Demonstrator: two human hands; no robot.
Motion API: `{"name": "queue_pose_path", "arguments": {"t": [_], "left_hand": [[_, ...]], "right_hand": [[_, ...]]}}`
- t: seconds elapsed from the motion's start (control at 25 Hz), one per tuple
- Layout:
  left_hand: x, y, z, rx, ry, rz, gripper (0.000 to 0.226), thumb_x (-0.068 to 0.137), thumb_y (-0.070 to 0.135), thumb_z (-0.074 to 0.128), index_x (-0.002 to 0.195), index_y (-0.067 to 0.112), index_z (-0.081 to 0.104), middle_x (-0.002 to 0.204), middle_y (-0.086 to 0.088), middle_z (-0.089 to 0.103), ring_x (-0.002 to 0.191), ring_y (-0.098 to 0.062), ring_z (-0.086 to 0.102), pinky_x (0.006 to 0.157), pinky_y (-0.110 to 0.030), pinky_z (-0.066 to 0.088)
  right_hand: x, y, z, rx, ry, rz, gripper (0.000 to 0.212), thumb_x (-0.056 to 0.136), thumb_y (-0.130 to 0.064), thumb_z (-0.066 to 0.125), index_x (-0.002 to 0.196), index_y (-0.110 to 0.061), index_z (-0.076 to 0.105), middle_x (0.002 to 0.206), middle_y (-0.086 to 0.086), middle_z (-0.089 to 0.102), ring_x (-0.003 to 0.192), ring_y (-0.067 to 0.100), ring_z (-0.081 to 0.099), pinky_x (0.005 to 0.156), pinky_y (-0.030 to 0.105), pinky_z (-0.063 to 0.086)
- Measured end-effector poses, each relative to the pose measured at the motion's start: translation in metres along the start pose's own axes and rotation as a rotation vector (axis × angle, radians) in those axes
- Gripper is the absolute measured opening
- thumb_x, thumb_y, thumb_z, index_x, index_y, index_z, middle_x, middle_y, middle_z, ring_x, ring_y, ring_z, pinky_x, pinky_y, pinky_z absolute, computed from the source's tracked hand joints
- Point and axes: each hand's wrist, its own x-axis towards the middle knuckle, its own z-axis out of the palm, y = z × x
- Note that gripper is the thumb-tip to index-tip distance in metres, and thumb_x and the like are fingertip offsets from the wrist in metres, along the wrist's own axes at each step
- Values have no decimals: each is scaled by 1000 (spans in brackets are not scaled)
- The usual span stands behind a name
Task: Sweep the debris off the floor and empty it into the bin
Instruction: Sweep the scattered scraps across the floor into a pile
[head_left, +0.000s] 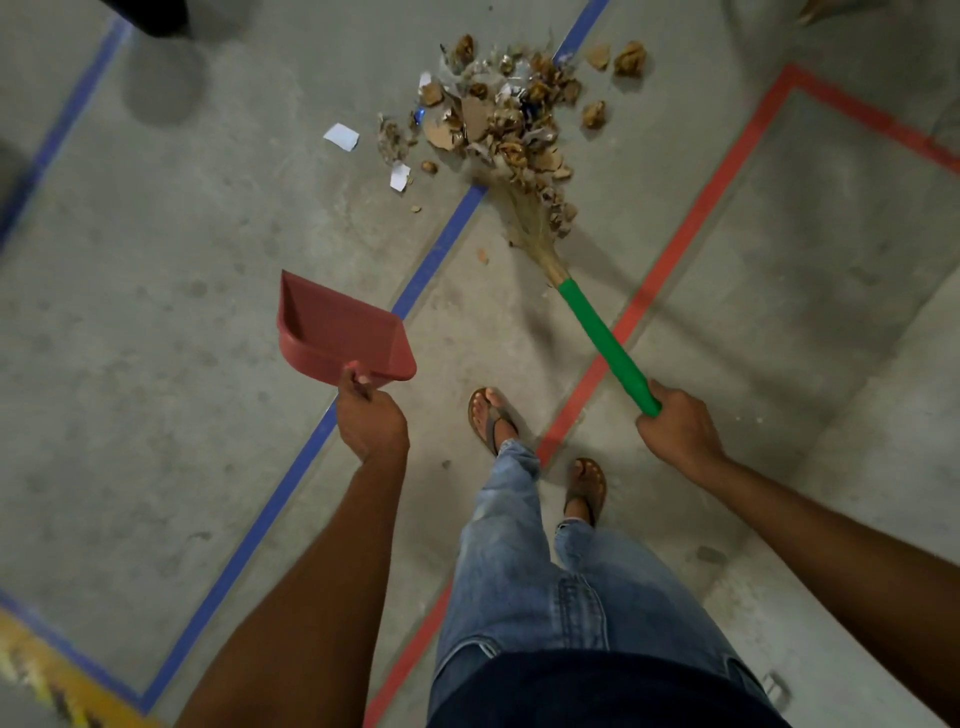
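Observation:
A heap of debris (511, 111), crumpled brown paper, cardboard bits and white scraps, lies on the grey concrete floor ahead of me. My right hand (675, 423) grips the green handle of a straw broom (608, 345), whose bristles (530, 208) touch the near edge of the heap. My left hand (370, 418) holds the handle of a red dustpan (340, 330), lifted above the floor to the left of the broom, with nothing in it. No bin is clearly in view.
Blue tape lines (441, 249) and red tape lines (691, 218) cross the floor. A loose white paper scrap (341, 136) lies left of the heap. A dark object (150, 15) stands at the top left. My sandalled feet (491, 418) stand near the tape.

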Motion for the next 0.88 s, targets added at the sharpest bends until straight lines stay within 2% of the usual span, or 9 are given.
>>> {"name": "queue_pose_path", "arguments": {"t": [0.12,0.24,0.32,0.4,0.48,0.6,0.68,0.8,0.88], "left_hand": [[-24,-11,-4,-4,-7,4,40,107,18,43,144,19,57,131,-10,67,122,-29,61,102,-39,45],[-51,-21,4,-49,-52,31,38,107,26,42,141,22,59,125,-11,70,116,-31,64,99,-43,47],[-69,-27,15,-51,-81,70,37,108,34,41,138,27,60,116,-11,73,108,-31,68,94,-43,49],[-86,-33,25,-59,-124,113,37,107,45,39,135,32,61,112,-7,75,102,-29,71,93,-44,53],[-98,-37,34,-75,-175,117,43,104,55,37,133,34,61,114,-2,74,100,-26,73,92,-48,56],[-104,-43,45,-53,-238,132,47,101,58,36,133,35,60,115,-1,74,98,-27,73,90,-51,57],[-100,-40,45,-16,-247,161,42,104,50,38,135,32,60,114,-3,74,97,-27,73,89,-50,57],[-79,-31,45,17,-248,173,43,106,51,38,138,30,59,117,-2,74,98,-26,73,90,-49,57],[-60,-25,42,1,-247,165,43,106,52,38,139,32,57,121,0,72,100,-25,73,91,-50,57]], "right_hand": [[-31,26,-13,17,-16,-56,61,77,-17,60,138,-21,60,108,18,73,98,38,69,82,40,58],[-81,49,-16,138,-71,-8,39,76,-18,64,115,-22,70,93,13,75,82,33,70,73,39,58],[-116,61,-9,263,-114,80,18,80,-12,65,92,-26,67,74,9,72,62,28,66,59,39,54],[-138,66,3,361,-157,199,8,81,-10,65,79,-18,64,60,9,65,51,26,59,51,36,47],[-131,58,18,461,-187,336,11,83,-7,66,74,-10,63,51,9,58,41,22,52,44,28,43],[-83,28,44,524,-209,470,12,81,-4,70,71,1,65,47,11,58,32,19,49,43,26,42],[-51,1,65,483,-221,402,13,77,-10,71,80,3,68,60,14,68,42,24,60,45,30,49],[-8,-43,85,386,-190,258,31,76,-21,67,102,-4,69,91,15,75,80,33,74,64,38,62],[11,-76,75,369,-176,172,31,78,-21,65,104,-6,68,89,15,75,78,34,74,62,40,62]]}}
